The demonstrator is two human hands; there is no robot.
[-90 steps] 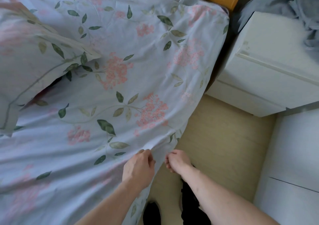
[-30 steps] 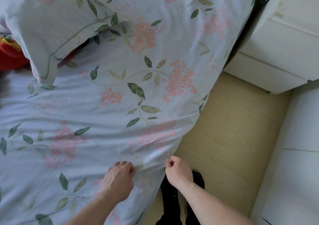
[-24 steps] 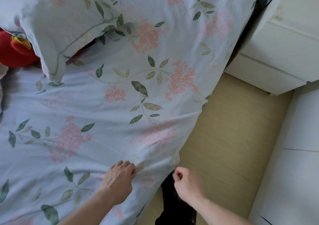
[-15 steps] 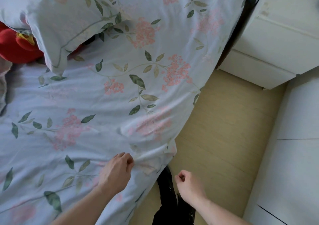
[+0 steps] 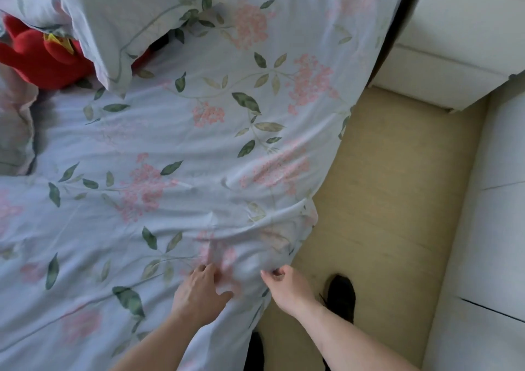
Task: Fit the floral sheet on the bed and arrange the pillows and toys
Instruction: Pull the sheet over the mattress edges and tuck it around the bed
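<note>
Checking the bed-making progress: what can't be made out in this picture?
Head view:
- Red plush toy: mostly covered by the floral pillow.
- Mattress side: hidden under the draped pale-blue floral sheet.
- Left hand fingertips: blurred.
- White cabinet: cut off by the frame edge.
</note>
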